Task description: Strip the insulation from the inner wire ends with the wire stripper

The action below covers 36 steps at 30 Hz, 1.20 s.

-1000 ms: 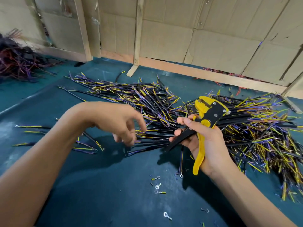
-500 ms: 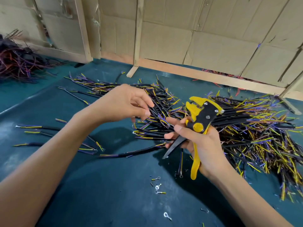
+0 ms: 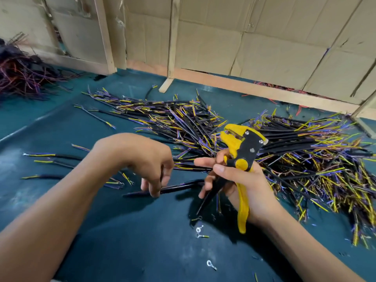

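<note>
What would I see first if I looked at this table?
First the huge pile of black cables with yellow and purple ends, spread across the green table. In front of it, the right hand holds a yellow and black wire stripper, and the left hand reaches down to a black cable.

Both forearms are seen bare to the frame's edge; the left hand (image 3: 146, 159) and right hand (image 3: 242, 184) are ungloved and unadorned.
</note>
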Available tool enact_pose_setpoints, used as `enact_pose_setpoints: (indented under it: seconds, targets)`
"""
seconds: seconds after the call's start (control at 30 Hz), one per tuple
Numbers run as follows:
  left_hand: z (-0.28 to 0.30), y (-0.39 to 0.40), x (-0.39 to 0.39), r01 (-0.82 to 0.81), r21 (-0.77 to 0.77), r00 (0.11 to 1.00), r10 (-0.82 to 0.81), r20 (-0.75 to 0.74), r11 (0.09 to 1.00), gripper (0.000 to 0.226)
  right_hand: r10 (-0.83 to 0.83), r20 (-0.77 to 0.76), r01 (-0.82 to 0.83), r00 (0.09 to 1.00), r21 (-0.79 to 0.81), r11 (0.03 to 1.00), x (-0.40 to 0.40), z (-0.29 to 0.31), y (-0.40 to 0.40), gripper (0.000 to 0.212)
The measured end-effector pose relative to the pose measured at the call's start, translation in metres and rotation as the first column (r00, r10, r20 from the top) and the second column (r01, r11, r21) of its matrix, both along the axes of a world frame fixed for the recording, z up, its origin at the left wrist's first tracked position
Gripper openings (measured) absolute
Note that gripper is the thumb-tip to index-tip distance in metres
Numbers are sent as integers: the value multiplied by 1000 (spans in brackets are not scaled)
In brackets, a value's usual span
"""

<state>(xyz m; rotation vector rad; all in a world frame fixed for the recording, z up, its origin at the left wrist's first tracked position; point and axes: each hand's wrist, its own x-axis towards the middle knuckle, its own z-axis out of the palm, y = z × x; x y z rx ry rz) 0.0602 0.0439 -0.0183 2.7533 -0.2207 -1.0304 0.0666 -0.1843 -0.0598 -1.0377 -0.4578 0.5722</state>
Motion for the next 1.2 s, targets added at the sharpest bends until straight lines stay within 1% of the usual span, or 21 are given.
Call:
enact_pose_setpoints:
  seconds: [0.07, 0.1, 0.13, 0.17, 0.2, 0.23, 0.3, 0.33, 0.4, 0.47, 0.5, 0.57, 0.6, 0.63, 0.67, 0.73, 0.87, 0.93, 1.0, 1.07, 1.2]
  targets:
    - [7, 6, -2, 25, -113, 999, -29, -36, 993, 13, -1, -24, 2, 1000, 39, 999, 5, -1, -3, 14]
    - [13, 13, -3, 33, -203, 997, -46, -57, 979, 11, 4, -24, -2, 1000, 65, 998, 7, -1, -5, 14]
    - [19, 21, -4, 36, -320, 994, -67, -86, 947, 11, 8, -14, -6, 1000, 86, 996, 10, 1, -7, 12]
    - [23, 30, -5, 25, -459, 990, -86, -112, 888, 10, 7, 2, -7, 1000, 99, 995, 12, 2, -9, 13]
    - [27, 38, -6, -1, -606, 988, -93, -124, 795, 8, 6, 23, -8, 1000, 102, 995, 13, 3, -11, 14]
    - [27, 43, -6, -36, -742, 989, -80, -121, 669, 8, 8, 43, -12, 999, 101, 995, 14, 3, -12, 14]
    - [23, 46, -6, -99, -901, 992, -29, -122, 423, 14, 18, 68, -26, 998, 112, 993, 14, 3, -14, 13]
    - [20, 43, -4, -113, -934, 992, -11, -124, 338, 15, 9, 76, -18, 997, 122, 992, 14, 3, -14, 15]
    - [14, 32, 0, -101, -968, 994, 57, -90, 229, 12, -70, 85, 58, 994, 137, 989, 15, 2, -12, 11]
    - [8, 17, 7, -93, -991, 976, 204, -71, 99, 15, -213, 91, 200, 973, 134, 971, 18, 2, -11, 7]
    - [6, 9, 9, -115, -993, 953, 283, -111, -2, 15, -290, 100, 278, 952, 119, 953, 20, 2, -11, 10]
    - [0, -9, 14, -168, -956, 889, 383, -253, -241, 14, -401, 120, 394, 908, 78, 916, 23, 0, -12, 22]
    - [-5, -17, 16, -179, -921, 864, 392, -316, -347, 12, -415, 123, 410, 901, 62, 910, 24, -1, -12, 24]
    - [-9, -26, 16, -181, -890, 850, 389, -355, -418, 9, -401, 121, 397, 908, 55, 916, 22, -1, -11, 18]
    - [-13, -33, 16, -176, -878, 846, 388, -366, -445, 9, -371, 109, 367, 922, 55, 929, 19, 0, -9, 11]
    - [-16, -44, 16, -150, -894, 843, 417, -339, -422, 9, -317, 71, 314, 946, 56, 948, 13, 1, -5, 1]
    - [-17, -54, 13, -69, -953, 804, 549, -228, -295, 9, -282, -7, 281, 959, 96, 955, 8, 4, -4, 5]
    - [-17, -57, 11, -26, -963, 785, 592, -186, -267, 5, -280, -15, 280, 960, 105, 954, 9, 7, -4, 8]
    - [-17, -61, 8, 16, -971, 762, 632, -141, -237, 10, -284, -5, 283, 959, 107, 953, 9, 9, -5, 12]
    - [-18, -63, 7, 61, -983, 748, 660, -72, -176, 14, -291, 27, 287, 956, 93, 953, 10, 8, -4, 15]
    - [-24, -65, 7, 111, -992, 730, 682, 39, -62, 11, -321, 50, 320, 946, 19, 947, 13, 5, -3, 19]
